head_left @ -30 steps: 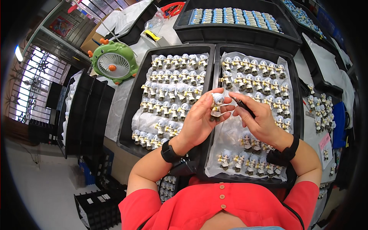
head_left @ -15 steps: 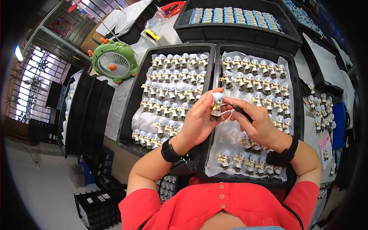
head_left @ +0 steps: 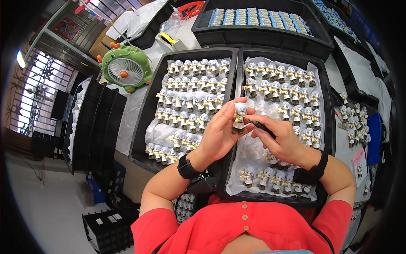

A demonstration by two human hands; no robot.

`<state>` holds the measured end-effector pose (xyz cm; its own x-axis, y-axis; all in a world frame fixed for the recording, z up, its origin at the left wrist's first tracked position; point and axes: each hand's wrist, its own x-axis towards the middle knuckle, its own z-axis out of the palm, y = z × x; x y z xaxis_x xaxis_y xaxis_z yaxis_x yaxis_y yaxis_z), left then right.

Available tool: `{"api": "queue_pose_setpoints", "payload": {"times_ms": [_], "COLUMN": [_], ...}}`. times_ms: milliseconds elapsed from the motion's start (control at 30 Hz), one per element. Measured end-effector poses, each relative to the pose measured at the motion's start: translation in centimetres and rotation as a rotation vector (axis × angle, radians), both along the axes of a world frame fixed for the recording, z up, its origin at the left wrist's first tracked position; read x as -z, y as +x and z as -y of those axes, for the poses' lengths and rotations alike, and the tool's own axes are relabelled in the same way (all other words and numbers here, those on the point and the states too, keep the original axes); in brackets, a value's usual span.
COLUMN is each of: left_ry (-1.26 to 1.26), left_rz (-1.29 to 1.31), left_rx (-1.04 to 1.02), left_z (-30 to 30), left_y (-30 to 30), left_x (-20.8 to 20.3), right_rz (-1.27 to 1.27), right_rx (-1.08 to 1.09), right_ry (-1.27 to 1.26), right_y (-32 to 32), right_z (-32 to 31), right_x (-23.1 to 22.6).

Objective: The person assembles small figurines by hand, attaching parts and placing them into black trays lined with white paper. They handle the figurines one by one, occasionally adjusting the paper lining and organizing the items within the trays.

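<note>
My left hand (head_left: pixel 220 133) grips a small grey-haired figurine (head_left: pixel 240 113) in a pale outfit, held upright over the seam between two black trays. My right hand (head_left: pixel 282 136) pinches a thin dark brush (head_left: pixel 259 125) whose tip touches the figurine's side. The left tray (head_left: pixel 141 127) holds several rows of the same figurines on a white sheet. The right tray (head_left: pixel 326 127) holds more rows along its top and right, plus a short row near my chest.
A green fan shaped like a creature (head_left: pixel 125 67) stands at the far left of the bench. A third black tray (head_left: pixel 258 31) of blue-grey pieces lies behind. Empty black trays (head_left: pixel 91 122) are stacked on the left. More figurines (head_left: pixel 355 122) sit at the right.
Both hands stay over the tray seam. The figurine has turned slightly in my left fingers and the brush tip has shifted a little against it.
</note>
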<state>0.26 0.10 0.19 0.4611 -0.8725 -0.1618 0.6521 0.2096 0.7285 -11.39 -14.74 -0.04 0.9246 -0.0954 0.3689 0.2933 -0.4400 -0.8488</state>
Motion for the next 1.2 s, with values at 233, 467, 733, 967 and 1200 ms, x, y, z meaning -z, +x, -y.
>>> {"api": "queue_pose_setpoints", "payload": {"times_ms": [233,467,733,967,1200], "left_ry": [-0.024,-0.048,-0.119,-0.15,-0.148], "left_rz": [0.01,0.03,-0.032,-0.069,-0.101], "left_rx": [0.017,-0.02,0.01,0.031,-0.026], "left_z": [0.1,0.1,-0.2,-0.2,-0.5], "left_y": [0.6,1.1,0.4,0.1,-0.1], "left_x": [0.3,-0.1,-0.9,-0.6,-1.2], "right_rz": [-0.059,-0.004,-0.141,-0.637,-0.631], "right_rx": [0.006,0.268,0.689,0.802,0.635], "right_ry": [-0.027,0.26,0.2,0.122,-0.358], "right_y": [0.0,-1.7,-8.2,-14.5,-12.9], "right_z": [0.2,2.7,12.8,18.5,17.8], "right_x": [-0.5,-4.2,-4.9,4.2,2.7]}}
